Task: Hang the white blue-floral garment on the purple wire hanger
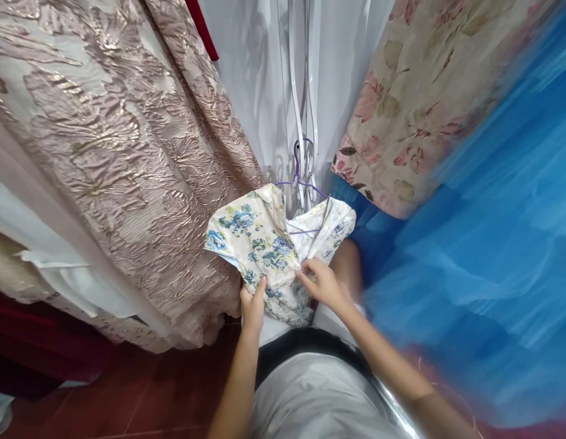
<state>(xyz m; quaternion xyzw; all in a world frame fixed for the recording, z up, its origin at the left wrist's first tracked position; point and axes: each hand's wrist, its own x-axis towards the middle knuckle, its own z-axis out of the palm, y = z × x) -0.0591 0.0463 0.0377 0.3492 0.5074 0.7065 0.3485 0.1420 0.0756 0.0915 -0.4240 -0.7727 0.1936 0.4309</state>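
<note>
A white dress with blue and yellow flowers (269, 244) hangs on a purple hanger (296, 177) in front of me, its lower part resting by my lap. My left hand (252, 305) grips the lower left side of the floral garment, thumb on top and fingers behind the cloth. At the middle of the front, below the neckline, my right hand (320, 281) pinches the fabric between thumb and fingertips. The hanger's hook points up toward thin white straps (296, 91).
Pink brocade cloth with metallic leaves (127, 140) hangs close on the left. White sheer fabric (250, 67) is behind the hanger. On the right hang a cream floral cloth (411, 122) and blue tulle (484, 262). Red floor tiles (168, 390) show below.
</note>
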